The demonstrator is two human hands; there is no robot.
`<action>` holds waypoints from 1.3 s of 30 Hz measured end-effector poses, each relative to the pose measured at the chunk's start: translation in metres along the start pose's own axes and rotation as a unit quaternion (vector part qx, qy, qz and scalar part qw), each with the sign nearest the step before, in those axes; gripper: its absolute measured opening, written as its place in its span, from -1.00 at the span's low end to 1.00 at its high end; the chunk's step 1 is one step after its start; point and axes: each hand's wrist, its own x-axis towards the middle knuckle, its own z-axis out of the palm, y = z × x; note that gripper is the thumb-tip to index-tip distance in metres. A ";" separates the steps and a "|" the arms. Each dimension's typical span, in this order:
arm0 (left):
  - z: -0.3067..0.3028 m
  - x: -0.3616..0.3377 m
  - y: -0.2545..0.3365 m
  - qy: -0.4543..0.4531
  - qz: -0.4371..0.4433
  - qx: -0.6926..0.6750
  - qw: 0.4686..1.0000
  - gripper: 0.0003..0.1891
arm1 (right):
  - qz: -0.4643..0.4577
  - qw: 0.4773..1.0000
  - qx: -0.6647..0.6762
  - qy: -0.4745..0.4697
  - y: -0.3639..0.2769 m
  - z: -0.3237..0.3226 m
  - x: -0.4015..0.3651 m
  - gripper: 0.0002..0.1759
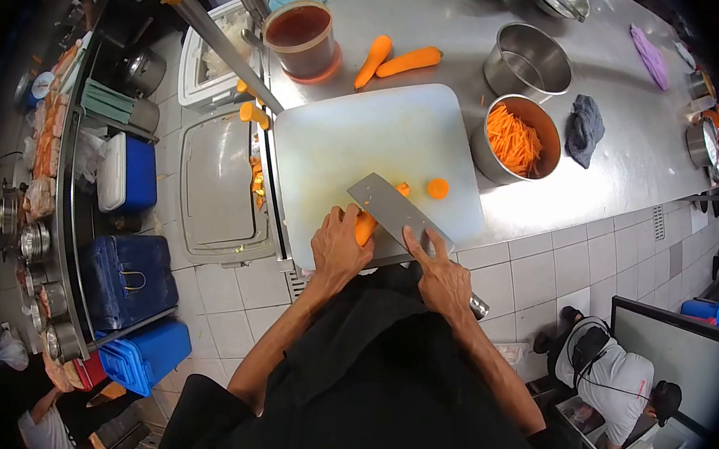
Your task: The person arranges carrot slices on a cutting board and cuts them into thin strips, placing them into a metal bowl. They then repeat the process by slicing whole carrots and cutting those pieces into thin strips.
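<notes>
On the white cutting board (373, 125), my left hand (341, 245) presses a carrot (365, 228) down with its fingers wrapped over it. My right hand (441, 277) grips a cleaver (391, 212), whose wide blade lies across the board just beyond the carrot. A round carrot slice (438, 188) rests to the right of the blade. Another small carrot piece (403, 189) shows at the blade's far edge. The cleaver's handle is mostly hidden under my right hand.
Behind the board lie two whole carrots (408, 62) beside a tub of reddish liquid (298, 37). A pot of shredded carrot (515, 141), a steel pot (529, 62) and a dark cloth (585, 130) stand right. A person (619, 371) bends over an open chest at lower right.
</notes>
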 end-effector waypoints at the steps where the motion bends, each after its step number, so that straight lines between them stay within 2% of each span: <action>1: -0.001 0.000 0.001 -0.005 -0.002 0.002 1.000 -0.52 | 0.001 1.000 0.000 0.000 0.001 0.000 -0.001 -0.02; 7: -0.001 0.001 -0.003 -0.012 -0.004 -0.009 1.000 -0.53 | 0.006 0.997 0.045 0.056 0.014 0.006 0.007 -0.07; 9: -0.002 0.002 -0.009 -0.017 -0.011 -0.010 1.000 -0.53 | -0.027 0.991 0.095 0.085 0.019 -0.001 0.011 -0.08; 12: -0.001 0.006 -0.028 -0.014 0.014 0.003 1.000 -0.50 | -0.003 0.995 0.090 0.053 0.031 -0.003 0.019 -0.13; 13: -0.002 0.008 -0.034 0.028 0.042 0.011 0.999 -0.52 | -0.006 0.995 0.089 0.054 0.034 -0.005 0.022 -0.13; 14: -0.001 0.008 -0.040 0.068 0.068 0.020 0.995 -0.53 | -0.024 0.989 0.130 0.069 0.036 -0.006 0.022 -0.22; 16: -0.001 0.014 -0.047 0.074 0.062 -0.006 0.995 -0.57 | -0.040 0.981 0.173 0.082 0.032 -0.008 0.020 -0.30; 18: -0.001 0.019 -0.051 0.081 0.055 -0.035 0.995 -0.60 | -0.007 0.977 0.198 0.077 0.025 -0.014 0.016 -0.47; 21: -0.002 0.023 -0.055 0.069 0.038 -0.060 0.995 -0.65 | 0.022 0.965 0.254 0.066 0.006 -0.020 0.009 -0.56; 25: -0.001 0.024 -0.058 0.055 0.022 -0.076 0.995 -0.65 | 0.019 0.965 0.254 0.058 -0.004 -0.019 0.005 -0.57; 28: -0.002 0.024 -0.058 0.057 0.018 -0.070 0.996 -0.65 | 0.001 0.964 0.241 0.110 -0.014 -0.025 0.004 -0.49; 30: -0.002 0.024 -0.057 0.059 0.018 -0.068 0.996 -0.64 | 0.017 0.957 0.248 0.148 -0.020 -0.026 0.005 -0.59; 31: -0.003 0.023 -0.057 0.060 0.020 -0.067 0.996 -0.64 | 0.018 0.957 0.247 0.149 -0.011 -0.013 0.007 -0.59; 33: -0.003 0.021 -0.056 0.061 0.024 -0.067 0.996 -0.63 | 0.003 0.976 0.211 0.057 0.007 0.014 0.013 -0.71; 35: -0.003 0.022 -0.057 0.061 0.016 -0.060 0.996 -0.63 | 0.021 0.978 0.200 0.047 0.013 0.016 0.011 -0.73; 37: -0.002 0.021 -0.057 0.077 0.022 -0.049 0.996 -0.63 | 0.043 0.980 0.191 0.032 0.007 -0.001 0.005 -0.75; 39: 0.002 0.030 -0.058 0.095 0.033 -0.042 0.994 -0.64 | 0.056 0.969 0.239 0.035 0.003 -0.029 0.000 -0.73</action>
